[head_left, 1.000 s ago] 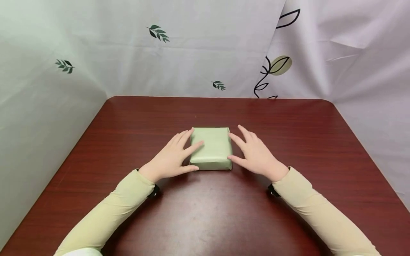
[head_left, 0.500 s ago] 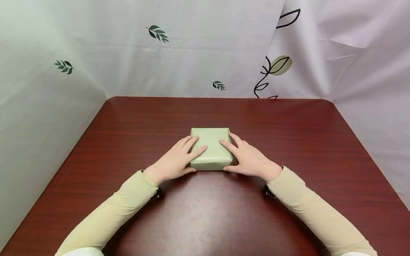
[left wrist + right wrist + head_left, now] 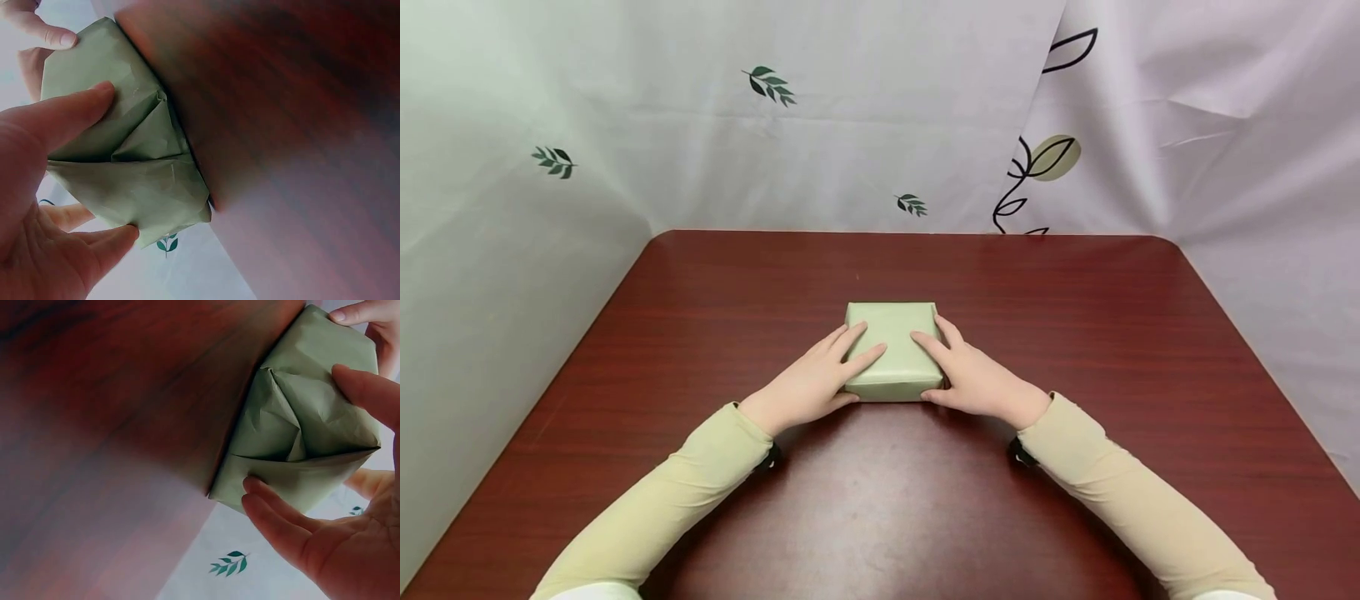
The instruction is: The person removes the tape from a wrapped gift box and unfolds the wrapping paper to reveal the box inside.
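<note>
A small square box wrapped in pale green paper point(image 3: 895, 363) lies flat on the table. My left hand point(image 3: 807, 382) grips its left side, thumb at the near face and index finger across the top. From the other side my right hand point(image 3: 982, 381) holds it in much the same way. Folded paper flaps show on the box's left end point(image 3: 150, 187) in the left wrist view. Similar creased folds mark the right end point(image 3: 312, 412) in the right wrist view. The underside of the box is hidden.
A dark red wood-grain table point(image 3: 880, 508) with rounded far corners lies under the box. White cloth point(image 3: 685, 125) with leaf prints hangs behind and along both sides. Pale sleeves point(image 3: 662, 500) cover the forearms, with a black band point(image 3: 1021, 452) at the right wrist.
Both hands have closed in on the box from its two sides, the right hand moving left onto it. Over the last half second they barely moved. The box stays in place.
</note>
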Motion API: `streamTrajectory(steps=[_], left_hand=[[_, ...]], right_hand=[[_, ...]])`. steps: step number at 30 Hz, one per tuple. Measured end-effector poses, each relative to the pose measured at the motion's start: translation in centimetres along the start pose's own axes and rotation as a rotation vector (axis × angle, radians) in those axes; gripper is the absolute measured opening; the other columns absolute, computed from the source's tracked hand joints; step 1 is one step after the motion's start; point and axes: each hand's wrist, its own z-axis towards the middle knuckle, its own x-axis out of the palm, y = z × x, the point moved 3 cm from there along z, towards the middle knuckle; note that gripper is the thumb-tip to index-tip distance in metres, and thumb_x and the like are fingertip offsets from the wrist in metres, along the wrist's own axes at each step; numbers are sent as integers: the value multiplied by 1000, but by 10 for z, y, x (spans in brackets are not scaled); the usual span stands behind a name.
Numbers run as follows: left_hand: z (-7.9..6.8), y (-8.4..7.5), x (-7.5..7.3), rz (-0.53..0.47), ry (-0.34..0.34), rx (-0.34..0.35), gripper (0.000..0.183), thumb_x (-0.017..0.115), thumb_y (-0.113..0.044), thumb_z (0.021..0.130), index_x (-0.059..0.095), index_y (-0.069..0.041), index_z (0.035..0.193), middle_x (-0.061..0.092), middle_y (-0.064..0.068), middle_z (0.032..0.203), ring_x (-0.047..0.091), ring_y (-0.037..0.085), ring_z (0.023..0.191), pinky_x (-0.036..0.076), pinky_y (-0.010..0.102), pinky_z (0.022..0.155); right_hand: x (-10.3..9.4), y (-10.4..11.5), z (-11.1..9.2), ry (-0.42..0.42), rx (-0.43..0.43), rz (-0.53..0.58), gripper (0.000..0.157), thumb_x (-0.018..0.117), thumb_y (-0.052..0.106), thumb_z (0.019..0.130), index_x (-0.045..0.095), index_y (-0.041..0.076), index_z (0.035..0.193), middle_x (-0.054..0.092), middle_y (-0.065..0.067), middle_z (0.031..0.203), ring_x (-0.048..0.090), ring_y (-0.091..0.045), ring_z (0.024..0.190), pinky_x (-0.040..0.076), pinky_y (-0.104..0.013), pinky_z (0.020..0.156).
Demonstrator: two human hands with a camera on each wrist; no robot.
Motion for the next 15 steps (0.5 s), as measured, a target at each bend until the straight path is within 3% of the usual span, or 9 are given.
streamTrajectory(steps=[6,15], left_hand=[[0,-1,1,-76,7,-14,73,78,-15,78,42,-9,142,31,28,146,34,44,133,43,45,100],[2,-1,-3,-140,0,-8,65,76,-14,80,47,-14,138,32,26,146,35,52,129,42,50,99]], right_hand=[[-2,2,2,-8,29,30,74,74,23,81,37,6,143,18,-29,150,58,-40,107,47,-45,92],[-6,0,-1,-57,36,76,69,74,24,80,43,8,140,24,-27,149,61,-41,99,47,-47,91]])
